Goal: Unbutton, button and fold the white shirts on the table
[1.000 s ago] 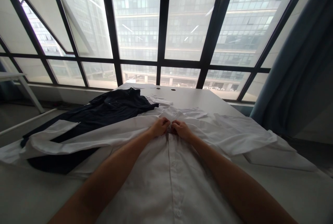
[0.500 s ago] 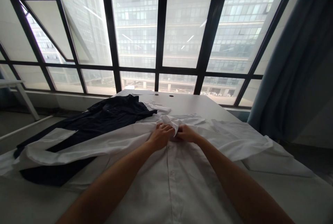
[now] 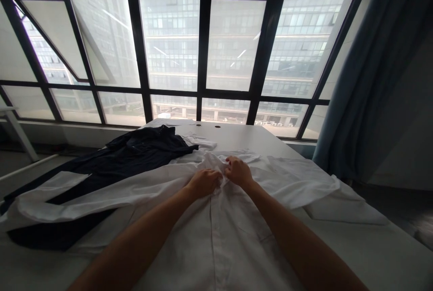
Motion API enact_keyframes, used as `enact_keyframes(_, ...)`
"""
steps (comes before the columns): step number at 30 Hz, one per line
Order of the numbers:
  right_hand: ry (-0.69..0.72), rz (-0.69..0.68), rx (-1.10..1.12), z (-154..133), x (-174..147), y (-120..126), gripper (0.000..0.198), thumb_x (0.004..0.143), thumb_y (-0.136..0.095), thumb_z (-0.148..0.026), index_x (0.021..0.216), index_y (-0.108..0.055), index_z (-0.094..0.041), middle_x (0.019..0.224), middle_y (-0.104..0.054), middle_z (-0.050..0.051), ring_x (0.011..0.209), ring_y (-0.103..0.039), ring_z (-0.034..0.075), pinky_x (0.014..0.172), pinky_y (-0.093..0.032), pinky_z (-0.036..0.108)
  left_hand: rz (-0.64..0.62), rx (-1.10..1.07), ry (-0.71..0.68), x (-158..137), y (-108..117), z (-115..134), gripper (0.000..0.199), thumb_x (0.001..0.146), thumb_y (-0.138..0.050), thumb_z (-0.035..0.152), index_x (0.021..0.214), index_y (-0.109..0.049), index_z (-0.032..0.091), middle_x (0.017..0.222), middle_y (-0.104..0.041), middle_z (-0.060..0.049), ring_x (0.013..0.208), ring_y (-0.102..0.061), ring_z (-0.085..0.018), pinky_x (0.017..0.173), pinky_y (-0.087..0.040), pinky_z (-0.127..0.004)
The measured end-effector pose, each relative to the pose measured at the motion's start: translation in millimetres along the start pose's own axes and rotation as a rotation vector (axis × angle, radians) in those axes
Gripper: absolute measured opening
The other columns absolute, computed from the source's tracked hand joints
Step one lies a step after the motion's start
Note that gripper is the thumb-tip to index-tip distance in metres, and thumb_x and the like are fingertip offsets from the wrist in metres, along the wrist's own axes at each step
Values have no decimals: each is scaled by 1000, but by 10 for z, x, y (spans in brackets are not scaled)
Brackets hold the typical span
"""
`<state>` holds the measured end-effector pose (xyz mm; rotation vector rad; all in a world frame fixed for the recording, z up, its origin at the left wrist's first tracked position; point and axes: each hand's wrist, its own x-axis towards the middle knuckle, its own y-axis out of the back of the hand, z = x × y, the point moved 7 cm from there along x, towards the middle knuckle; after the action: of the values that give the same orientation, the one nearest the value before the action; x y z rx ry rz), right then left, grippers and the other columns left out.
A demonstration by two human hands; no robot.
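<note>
Fingers half-curled, my left hand (image 3: 204, 182) and right hand (image 3: 238, 171) touch the shirt (image 3: 198, 246) toward the table's (image 3: 243, 135) far edge; I can't tell their grip. Its front lies closed, neck not yet smooth.

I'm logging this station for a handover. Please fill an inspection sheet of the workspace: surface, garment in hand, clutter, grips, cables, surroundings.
Surface: white table, two dark round holes near its far end.
Garment in hand: white shirt, spread front up.
Clutter: dark garment on the left, partly under a white sleeve.
Grips: left grip and right grip close together at the shirt's neck end; how firmly they hold cannot be told.
Cables: nothing seen.
Surroundings: framed windows ahead, blue curtain right.
</note>
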<state>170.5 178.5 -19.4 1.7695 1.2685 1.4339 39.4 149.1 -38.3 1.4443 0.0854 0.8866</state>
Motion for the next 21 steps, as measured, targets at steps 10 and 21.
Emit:
enact_keyframes(10,-74,-132,641,116,137,-14,8,57,-51,-19,57,-58,-18,53,-55,-3,54,-47,12,53,-33,23,209,-215,759,-111,115,-566,51,81,-62,58,105,-67,13,93,-73,-15,90,-68,-29,74,-45,-31)
enact_keyframes(21,-250,-105,832,327,185,-64,7,51,-44,-24,53,-49,-20,48,-49,-4,50,-42,11,51,-32,23,510,-701,779,-78,190,-883,16,81,-50,28,69,-56,19,61,-58,1,57,-54,-13,56,-40,-22)
